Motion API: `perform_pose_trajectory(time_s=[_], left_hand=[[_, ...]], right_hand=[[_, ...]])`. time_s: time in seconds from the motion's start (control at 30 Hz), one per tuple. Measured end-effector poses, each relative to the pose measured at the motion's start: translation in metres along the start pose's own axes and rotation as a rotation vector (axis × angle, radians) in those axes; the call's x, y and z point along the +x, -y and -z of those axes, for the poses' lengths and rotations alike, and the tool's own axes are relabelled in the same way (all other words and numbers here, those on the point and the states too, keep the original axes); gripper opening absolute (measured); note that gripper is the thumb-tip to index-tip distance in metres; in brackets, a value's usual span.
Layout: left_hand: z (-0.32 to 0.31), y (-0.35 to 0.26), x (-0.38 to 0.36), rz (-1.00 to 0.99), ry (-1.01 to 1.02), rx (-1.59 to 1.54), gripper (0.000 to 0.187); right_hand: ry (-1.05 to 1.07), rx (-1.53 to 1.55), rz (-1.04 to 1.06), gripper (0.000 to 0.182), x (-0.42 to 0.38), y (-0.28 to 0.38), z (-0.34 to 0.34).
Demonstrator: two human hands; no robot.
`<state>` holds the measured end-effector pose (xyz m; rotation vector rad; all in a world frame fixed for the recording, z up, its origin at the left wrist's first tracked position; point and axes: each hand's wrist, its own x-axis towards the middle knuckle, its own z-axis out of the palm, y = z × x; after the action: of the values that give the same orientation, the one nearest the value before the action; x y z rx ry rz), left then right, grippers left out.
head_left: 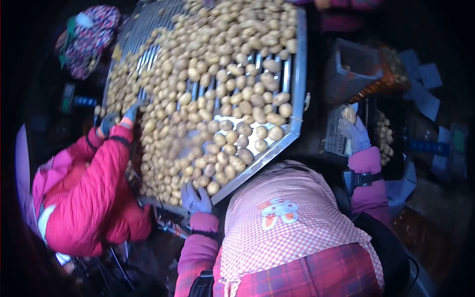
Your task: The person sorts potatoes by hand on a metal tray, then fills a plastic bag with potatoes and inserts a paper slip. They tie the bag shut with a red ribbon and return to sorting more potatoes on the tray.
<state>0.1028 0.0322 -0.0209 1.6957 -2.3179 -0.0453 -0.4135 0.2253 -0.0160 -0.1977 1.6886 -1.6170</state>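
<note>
Potatoes (213, 94) cover a large metal sorting table (300, 74) with a slatted bed, seen in the upper middle of the head view. My left hand (197, 199), in a pale lilac glove, rests at the table's near rim with its fingers spread against the closest potatoes. Off to the right, my right hand (356, 134), gloved alike, holds a pale potato (349, 114) between thumb and fingers. That hand is above a light perforated crate (335, 132), and the palm side is partly hidden.
On the left, a co-worker in a red jacket (94, 183) reaches gloved hands into the potatoes. Another person (94, 39) is at upper left. At right are a clear plastic bin (354, 64), an orange net sack (391, 69), loose potatoes (384, 133) and a scale display (458, 143).
</note>
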Motion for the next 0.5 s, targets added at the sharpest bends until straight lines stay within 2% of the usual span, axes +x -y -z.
perform_pose_trajectory(time_s=[0.13,0.17,0.23,0.33,0.37,0.43,0.47,0.5], left_hand=[[-0.003,0.000,0.000,0.005,-0.055,-0.029,0.044],[-0.004,0.001,-0.001,0.007,-0.067,-0.021,0.044],[-0.007,0.002,-0.002,0.032,-0.084,-0.015,0.044],[-0.003,-0.002,-0.002,0.061,-0.086,-0.051,0.042],[-0.002,-0.002,-0.003,0.083,-0.091,-0.053,0.042],[-0.003,-0.002,-0.001,0.074,-0.115,-0.046,0.042],[-0.001,-0.003,0.001,0.071,-0.123,-0.061,0.042],[0.000,-0.003,0.001,0.088,-0.118,-0.063,0.042]], right_hand=[[0.347,-0.267,0.388,0.052,0.027,0.053,-0.092],[0.363,-0.350,0.435,0.057,0.039,0.053,-0.112],[0.150,-1.024,0.830,0.058,0.048,0.070,-0.146],[0.024,-1.453,0.981,0.054,0.104,0.061,-0.173],[0.041,-1.458,0.997,0.054,0.106,0.060,-0.176],[-0.026,-1.382,1.174,0.051,0.105,0.061,-0.183],[0.096,-1.285,1.042,0.044,0.089,0.062,-0.189],[0.113,-1.294,1.045,0.044,0.075,0.054,-0.192]])
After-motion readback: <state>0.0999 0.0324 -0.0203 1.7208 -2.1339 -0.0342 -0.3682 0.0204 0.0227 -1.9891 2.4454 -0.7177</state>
